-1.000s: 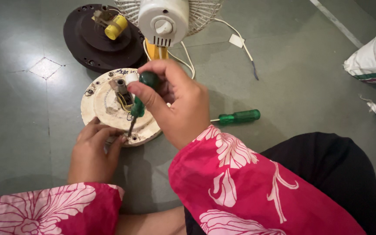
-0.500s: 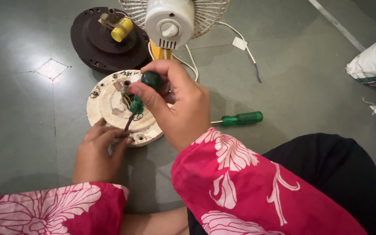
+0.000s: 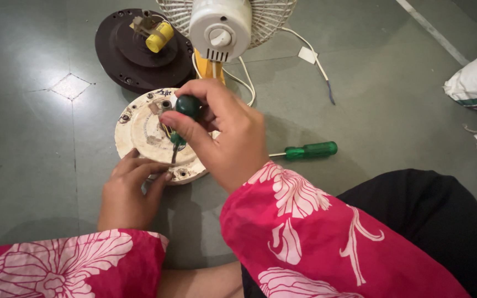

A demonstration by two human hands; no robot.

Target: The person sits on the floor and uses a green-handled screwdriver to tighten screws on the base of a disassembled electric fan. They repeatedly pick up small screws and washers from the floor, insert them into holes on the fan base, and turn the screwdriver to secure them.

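Two hands — R hand [image 3: 228, 135] grips screwdriver [image 3: 182, 118], L hand [image 3: 128, 190] steadies disc [image 3: 139, 129].

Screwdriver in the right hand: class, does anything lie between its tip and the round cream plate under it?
Nothing visible does. The right hand holds the screwdriver upright, its tip down on the cream plate near the rim. The left hand steadies that rim from beside, not underneath.
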